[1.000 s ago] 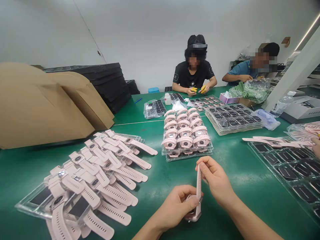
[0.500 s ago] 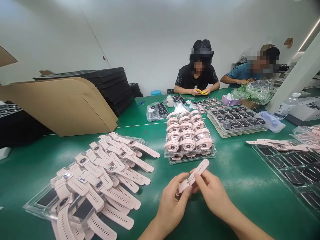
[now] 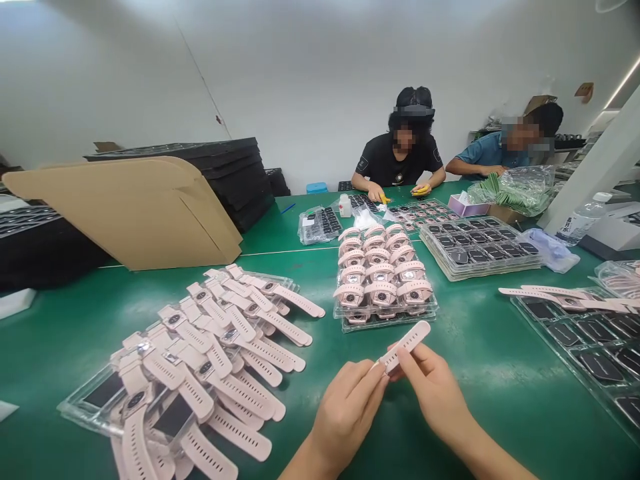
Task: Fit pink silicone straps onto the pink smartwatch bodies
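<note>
Both hands meet over the green table, low and right of centre. My left hand (image 3: 345, 413) is closed round the lower part of a pink watch strap (image 3: 407, 345), its fingers covering most of that end. My right hand (image 3: 435, 390) pinches the same strap farther up, and the holed tip sticks out above the thumb. Just beyond them stands a stack of clear trays with pink watches (image 3: 383, 273), their straps curled over. To the left lies a spread pile of pink-strapped watches (image 3: 215, 353) on clear trays, straps extended.
Cardboard sheets (image 3: 150, 213) lean at the left before black trays (image 3: 235, 173). Stacked trays of dark watch faces (image 3: 480, 243) and another such tray (image 3: 595, 347) lie right. A bottle (image 3: 583, 220) stands behind. Two people sit opposite; one holds something yellow.
My left fingers have folded over the strap's lower end, hiding more of it. The view has shifted slightly. Opposite, the black-shirted person's hands have moved apart.
</note>
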Tool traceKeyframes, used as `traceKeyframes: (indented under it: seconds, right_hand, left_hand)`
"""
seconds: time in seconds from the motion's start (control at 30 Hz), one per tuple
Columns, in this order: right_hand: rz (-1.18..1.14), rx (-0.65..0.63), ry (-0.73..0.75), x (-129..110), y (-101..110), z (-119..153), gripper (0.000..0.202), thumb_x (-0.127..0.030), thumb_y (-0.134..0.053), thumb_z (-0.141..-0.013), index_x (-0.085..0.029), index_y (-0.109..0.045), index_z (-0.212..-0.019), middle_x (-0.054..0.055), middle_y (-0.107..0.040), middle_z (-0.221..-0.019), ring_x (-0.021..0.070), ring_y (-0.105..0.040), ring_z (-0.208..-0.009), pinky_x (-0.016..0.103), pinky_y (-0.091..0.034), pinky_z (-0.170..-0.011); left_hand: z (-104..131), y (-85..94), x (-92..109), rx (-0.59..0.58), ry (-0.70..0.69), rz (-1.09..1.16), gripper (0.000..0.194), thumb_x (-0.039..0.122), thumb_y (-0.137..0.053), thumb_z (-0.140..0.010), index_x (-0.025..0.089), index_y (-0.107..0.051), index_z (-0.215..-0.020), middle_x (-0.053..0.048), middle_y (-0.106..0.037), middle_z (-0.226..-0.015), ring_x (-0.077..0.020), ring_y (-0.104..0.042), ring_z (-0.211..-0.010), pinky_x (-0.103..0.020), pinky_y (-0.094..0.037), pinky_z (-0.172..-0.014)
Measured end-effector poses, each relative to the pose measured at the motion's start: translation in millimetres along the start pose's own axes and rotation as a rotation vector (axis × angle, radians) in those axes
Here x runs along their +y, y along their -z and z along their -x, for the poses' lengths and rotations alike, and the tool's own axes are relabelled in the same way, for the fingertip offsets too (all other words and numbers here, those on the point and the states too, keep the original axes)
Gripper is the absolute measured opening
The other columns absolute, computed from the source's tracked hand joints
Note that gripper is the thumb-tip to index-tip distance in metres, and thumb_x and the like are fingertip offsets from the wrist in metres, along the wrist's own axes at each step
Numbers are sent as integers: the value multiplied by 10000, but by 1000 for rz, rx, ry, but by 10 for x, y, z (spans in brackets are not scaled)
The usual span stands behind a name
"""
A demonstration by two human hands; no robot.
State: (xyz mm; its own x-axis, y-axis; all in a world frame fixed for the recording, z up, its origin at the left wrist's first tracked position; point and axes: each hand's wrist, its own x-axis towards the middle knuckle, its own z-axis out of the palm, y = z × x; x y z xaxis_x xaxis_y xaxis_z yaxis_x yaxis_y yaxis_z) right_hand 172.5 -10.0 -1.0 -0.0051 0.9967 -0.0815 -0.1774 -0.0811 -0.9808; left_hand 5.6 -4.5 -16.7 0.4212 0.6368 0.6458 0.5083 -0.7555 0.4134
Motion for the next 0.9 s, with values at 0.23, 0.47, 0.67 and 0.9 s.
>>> traceKeyframes:
  seconds: [0.23,0.47,0.67,0.9]
  right_hand:
    - [225,-76,69,25,25,20,420,-513,-506,-960,-168,-741,-996,79,-689,-873,226,-638,-803,347,-533,-753]
    - [458,-259,132,-26,20,31,372,-239,-578,-898,-295,-645,-1259,56,-610,-1061,222,-595,-979,366,-487,-911]
    - [481,-230,58,-113,13,34,267,-147,-546,-822,-260,-633,-1049,1,-605,-880,198,-588,-850,325,-484,-810]
    - [179,-274,-13,-43,-21,79,182,-387,-570,-933,-218,-527,-883,-36,-608,-696,136,-547,-621,243,-441,-594]
  left_hand:
    - [41,-23,-21,-47,47,54,316,72,-521,-926,217,-676,-1159,-76,-719,-843,-183,-562,-665,-293,-447,-617]
    - [-95,-3,63,18,843,833,239,420,-633,-897,187,-671,-935,-48,-706,-815,-163,-606,-675,-249,-489,-592]
    - [-152,1,34,60,941,1108,310,438,-706,-859,189,-580,-993,7,-642,-767,-109,-541,-638,-212,-437,-600]
    - [-47,13,59,-133,818,1255,401,523,-623,-895,232,-539,-1158,-62,-620,-1014,-193,-589,-900,-301,-471,-780]
